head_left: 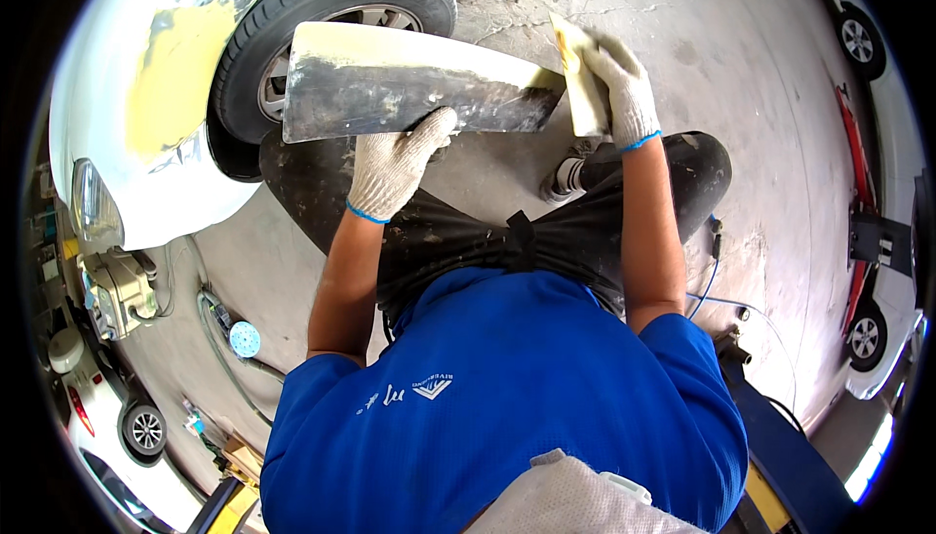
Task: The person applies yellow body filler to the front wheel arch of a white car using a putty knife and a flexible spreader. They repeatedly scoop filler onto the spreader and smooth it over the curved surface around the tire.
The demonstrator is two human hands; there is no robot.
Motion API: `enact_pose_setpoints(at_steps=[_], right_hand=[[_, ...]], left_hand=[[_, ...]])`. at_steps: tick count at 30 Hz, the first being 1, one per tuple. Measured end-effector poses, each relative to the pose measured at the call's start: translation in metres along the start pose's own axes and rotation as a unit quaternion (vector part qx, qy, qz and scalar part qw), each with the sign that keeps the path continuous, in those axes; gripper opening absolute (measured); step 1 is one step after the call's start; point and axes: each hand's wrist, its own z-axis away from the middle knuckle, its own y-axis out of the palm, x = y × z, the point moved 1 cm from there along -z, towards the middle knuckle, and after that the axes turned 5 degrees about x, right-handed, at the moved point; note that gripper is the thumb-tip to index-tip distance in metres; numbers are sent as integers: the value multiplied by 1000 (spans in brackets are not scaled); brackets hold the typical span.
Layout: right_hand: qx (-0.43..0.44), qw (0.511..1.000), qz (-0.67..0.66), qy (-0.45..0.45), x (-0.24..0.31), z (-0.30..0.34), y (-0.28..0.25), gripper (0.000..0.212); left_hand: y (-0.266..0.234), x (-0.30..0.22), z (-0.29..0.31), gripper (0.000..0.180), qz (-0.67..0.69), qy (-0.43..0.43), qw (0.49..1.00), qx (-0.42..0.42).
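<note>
My left hand (pixel 398 165), in a knitted white glove with a blue cuff, grips the lower edge of a long dark putty board (pixel 390 90), thumb on top. Pale yellow putty coats the board's far edge. At its narrow right end, my right hand (pixel 626 87), gloved alike, holds a flat putty spreader (pixel 583 95) smeared with yellow; its fingers partly hide it. Whether the spreader touches the board, I cannot tell. Beyond the board, a white car fender (pixel 88 110) carries a broad yellow filler patch (pixel 175 71) beside the tyre (pixel 239 71).
A round sander (pixel 244 339) with a light-blue disc and hose lies on the floor at the left, near a beige machine (pixel 119 292). Thin blue hoses (pixel 717 276) run at the right. White cars (pixel 136 475) stand at both sides, with a red bar (pixel 858 154) at far right.
</note>
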Motion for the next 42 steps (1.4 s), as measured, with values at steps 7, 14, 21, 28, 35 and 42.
enact_pose_setpoints(at_steps=[7,14,21,28,35,42], right_hand=[[182,973,72,120,-22,16,19,42],[209,964,-140,82,34,-9,82,39],[256,932,80,245,-74,-9,10,42],[374,903,-118,177,1,-36,72,58],[164,981,-94,-34,48,-44,64,47],[-5,990,-6,-139,30,-40,71,39]], left_hand=[[-13,8,-1,23,-199,63,972,106],[-9,39,-6,24,-308,121,929,168],[-37,19,-6,23,-305,98,941,105],[-33,37,-5,26,-400,95,894,177],[-14,26,-32,29,178,-9,981,-77],[31,84,-39,43,731,-90,480,476]])
